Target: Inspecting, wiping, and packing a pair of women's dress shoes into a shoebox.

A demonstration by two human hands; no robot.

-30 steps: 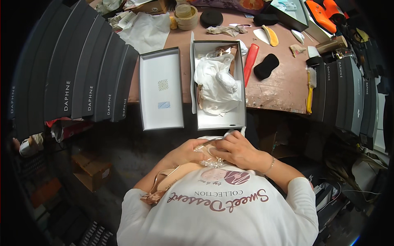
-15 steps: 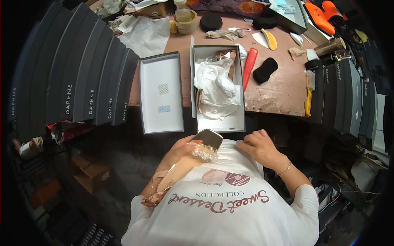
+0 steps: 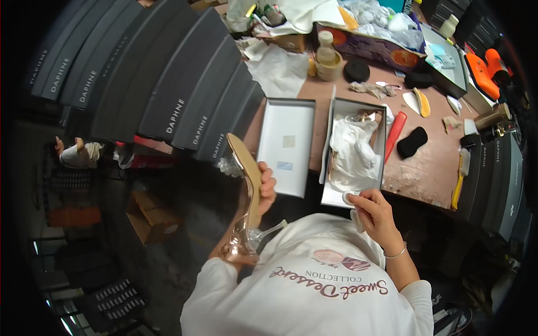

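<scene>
My left hand (image 3: 267, 190) is wrapped round a high-heeled sandal (image 3: 252, 178), which stands tilted with its toe end up. The sandal has a tan sole, a clear heel (image 3: 271, 230), shiny rose-gold material at its back and a clear beaded trim (image 3: 228, 166) near the toe. Close to the near end of an open shoe box (image 3: 335, 197), my right hand (image 3: 376, 217) pinches a small white piece (image 3: 347, 199), perhaps cloth or a pad. White tissue paper (image 3: 354, 154) fills most of the box, partly covering another rose-gold shoe. The box lid (image 3: 287, 120) lies inside up to its left.
Stacked dark shoe boxes (image 3: 185, 101) rise at the left, and more boxes (image 3: 493, 173) stand at the right. Beside the open box lie a red long tool (image 3: 395, 136), a black pad (image 3: 412, 143) and a yellow-handled brush (image 3: 461, 178). A cardboard carton (image 3: 151, 218) sits on the floor.
The view has swung left. My left hand has raised and turned the sandal, so its tan sole and clear heel now show. My right hand has moved up to the box with the white piece.
</scene>
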